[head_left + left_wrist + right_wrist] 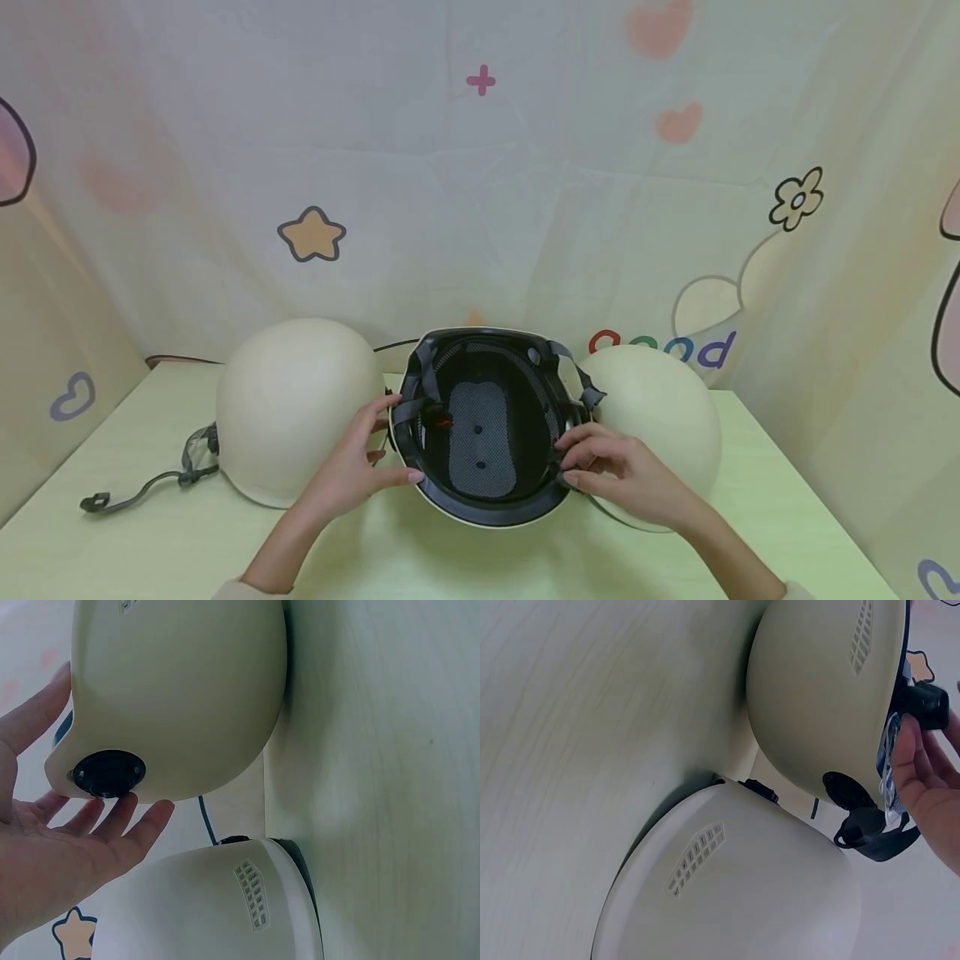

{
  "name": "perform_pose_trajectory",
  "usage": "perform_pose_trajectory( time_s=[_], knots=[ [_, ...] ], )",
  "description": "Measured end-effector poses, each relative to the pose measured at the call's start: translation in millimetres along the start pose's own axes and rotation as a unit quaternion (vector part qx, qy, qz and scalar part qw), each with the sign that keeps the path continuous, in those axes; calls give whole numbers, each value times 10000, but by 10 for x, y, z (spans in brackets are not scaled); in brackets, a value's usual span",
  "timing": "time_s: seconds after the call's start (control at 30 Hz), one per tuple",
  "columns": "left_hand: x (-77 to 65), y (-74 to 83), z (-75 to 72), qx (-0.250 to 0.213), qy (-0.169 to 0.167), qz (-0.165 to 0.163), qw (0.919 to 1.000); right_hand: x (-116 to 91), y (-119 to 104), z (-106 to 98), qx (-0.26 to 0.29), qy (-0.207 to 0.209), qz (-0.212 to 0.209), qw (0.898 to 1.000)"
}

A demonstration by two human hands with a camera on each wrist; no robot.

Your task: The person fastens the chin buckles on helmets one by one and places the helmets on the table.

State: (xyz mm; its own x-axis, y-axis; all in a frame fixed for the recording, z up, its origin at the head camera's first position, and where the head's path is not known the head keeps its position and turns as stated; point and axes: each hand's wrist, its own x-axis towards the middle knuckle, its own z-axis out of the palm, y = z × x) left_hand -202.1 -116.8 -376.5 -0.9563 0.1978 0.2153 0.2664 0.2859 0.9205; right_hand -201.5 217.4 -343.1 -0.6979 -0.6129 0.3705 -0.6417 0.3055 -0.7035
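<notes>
A cream helmet (495, 515) lies upside down in the middle, its black padded inside (482, 417) facing me. My left hand (345, 475) grips its left side, thumb on the rim and fingers against the outer shell. In the left wrist view those fingers lie by a round black fitting (110, 774) on the shell. At the right rim, my right hand (626, 475) pinches a black buckle-like piece (924, 705), best seen in the right wrist view. A black strap (577, 371) with its fittings hangs over the upper right rim.
Two more cream helmets rest dome up on the pale table (772, 500), a left one (300, 408) and a right one (667, 417). From the left helmet a black chin strap (142, 492) trails outward. A patterned curtain (420, 192) stands behind.
</notes>
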Motion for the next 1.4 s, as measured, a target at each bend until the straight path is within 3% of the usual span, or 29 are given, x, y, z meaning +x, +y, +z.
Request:
perform_pose_trajectory(
  time_s=[0.17,0.33,0.77,0.97,1.2,1.3,1.4],
  knots=[
    [4,-19,17,42,63,0,10000,10,28,32,-452,150,-89,9988],
    [-1,-20,33,59,118,-7,9999,20,28,44,-421,300,-135,9986],
    [14,-8,33,177,123,62,9997,-20,25,-2,-893,517,663,9924],
    [40,35,20,620,118,269,9976,-11,30,-21,-922,421,776,9918],
    [151,137,-20,1590,298,1040,9813,2,43,-37,-987,288,815,9914],
    [252,216,-33,1974,128,1257,9722,11,40,-44,-984,209,900,9908],
    [350,301,-30,2341,-244,1215,9643,21,35,-45,-941,122,1005,9904]
  ],
)
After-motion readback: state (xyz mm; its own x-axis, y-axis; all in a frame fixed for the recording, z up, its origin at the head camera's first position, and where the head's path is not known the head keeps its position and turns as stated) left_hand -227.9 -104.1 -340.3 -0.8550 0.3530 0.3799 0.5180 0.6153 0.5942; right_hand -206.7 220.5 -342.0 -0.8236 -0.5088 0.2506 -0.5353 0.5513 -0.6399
